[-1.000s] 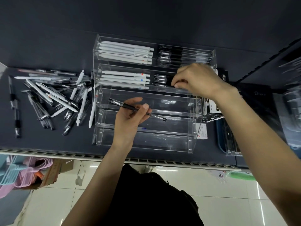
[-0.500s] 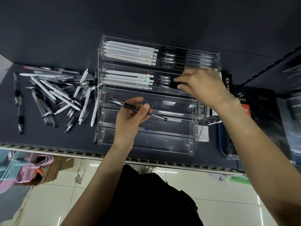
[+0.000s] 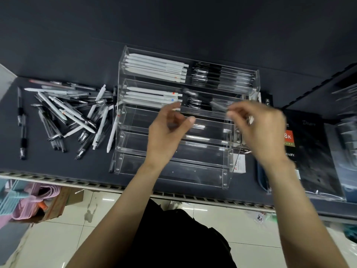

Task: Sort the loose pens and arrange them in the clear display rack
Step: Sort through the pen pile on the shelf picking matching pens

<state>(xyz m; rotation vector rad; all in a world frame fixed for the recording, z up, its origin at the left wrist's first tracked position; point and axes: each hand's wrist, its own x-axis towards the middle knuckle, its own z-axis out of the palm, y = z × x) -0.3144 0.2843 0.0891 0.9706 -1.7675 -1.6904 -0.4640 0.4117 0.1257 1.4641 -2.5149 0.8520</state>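
empty near tiers of the rack (image 3: 170, 171); above them my left hand (image 3: 166, 130), fingers loosely curled, grasping nothing i can see; my right hand (image 3: 258, 128) is blurred, so i cannot tell its grasp. loose pens (image 3: 67, 115) lie left. next pen: lay it flat, parallel to the far rows (image 3: 156, 68), grouped by colour.

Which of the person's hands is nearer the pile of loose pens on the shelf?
The left hand. It hovers over the clear rack, just right of the pile of loose pens. The right hand is over the rack's far right end, farther from the pile.
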